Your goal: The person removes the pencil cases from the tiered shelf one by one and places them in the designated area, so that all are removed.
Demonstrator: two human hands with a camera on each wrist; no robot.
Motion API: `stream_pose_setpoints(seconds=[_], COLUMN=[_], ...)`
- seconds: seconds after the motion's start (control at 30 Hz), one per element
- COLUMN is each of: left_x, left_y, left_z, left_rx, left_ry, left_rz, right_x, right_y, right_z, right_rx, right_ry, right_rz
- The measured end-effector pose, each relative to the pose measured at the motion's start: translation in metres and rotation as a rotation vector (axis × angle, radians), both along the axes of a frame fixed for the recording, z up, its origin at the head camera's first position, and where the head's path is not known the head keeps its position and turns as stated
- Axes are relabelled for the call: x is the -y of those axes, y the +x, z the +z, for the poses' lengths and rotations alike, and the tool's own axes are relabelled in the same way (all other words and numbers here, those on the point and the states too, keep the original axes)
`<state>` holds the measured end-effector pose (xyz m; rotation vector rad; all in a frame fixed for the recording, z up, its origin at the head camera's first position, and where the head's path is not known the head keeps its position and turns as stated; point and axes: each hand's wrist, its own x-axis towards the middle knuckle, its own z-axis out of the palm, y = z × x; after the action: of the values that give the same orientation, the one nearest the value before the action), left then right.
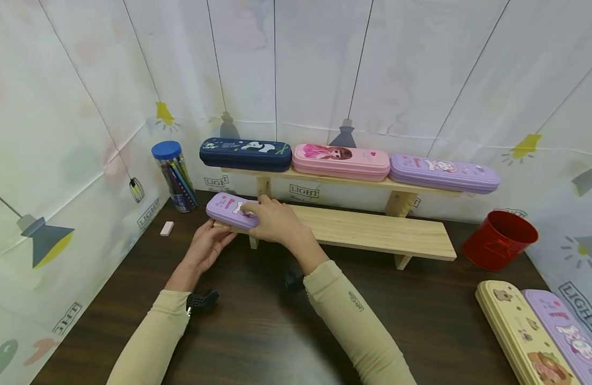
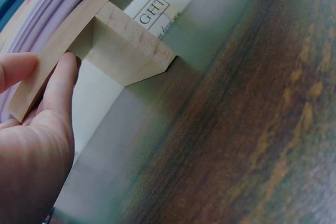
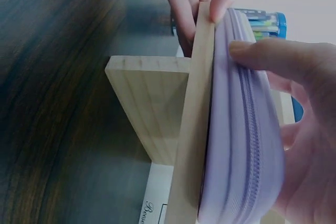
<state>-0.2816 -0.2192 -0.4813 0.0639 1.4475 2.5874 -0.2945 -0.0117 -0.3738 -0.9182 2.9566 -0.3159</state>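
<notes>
A purple zipped pencil case lies at the left end of the lower board of a wooden two-tier shelf. From above, my right hand grips this case; in the right wrist view its thumb presses the zipped side. My left hand holds the board's left end. The left wrist view shows the thumb on the board's front edge and a finger underneath, beside the wooden support. My right hand hides part of the case's lid.
Navy, pink and purple cases line the upper board. A pencil tub and eraser are at left. A red bucket, a yellow case and another purple case stand right.
</notes>
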Motion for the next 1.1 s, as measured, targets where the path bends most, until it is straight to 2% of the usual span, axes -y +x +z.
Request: stream_pose_setpoints(seconds=[0.33, 0.53, 0.7, 0.87, 1.1], left_x=[-0.003, -0.001, -0.002, -0.003, -0.001], left_y=[0.002, 0.003, 0.004, 0.003, 0.005], left_z=[-0.001, 0.001, 0.0, 0.001, 0.005], left_rx=[-0.006, 0.016, 0.008, 0.005, 0.02], left_ry=[-0.004, -0.025, -0.021, -0.04, -0.064], left_rz=[-0.001, 0.001, -0.006, -0.012, -0.005], right_x=[-0.02, -0.042, -0.064, -0.086, -0.108], right_y=[0.008, 0.015, 0.026, 0.039, 0.05], right_z=[-0.003, -0.006, -0.007, -0.006, -0.003], right_rx=[-0.044, -0.032, -0.02, -0.055, -0.079], right_ry=[-0.019, -0.058, -0.072, -0.101, -0.121], right_rz=[0.0, -0.026, -0.058, -0.093, -0.099])
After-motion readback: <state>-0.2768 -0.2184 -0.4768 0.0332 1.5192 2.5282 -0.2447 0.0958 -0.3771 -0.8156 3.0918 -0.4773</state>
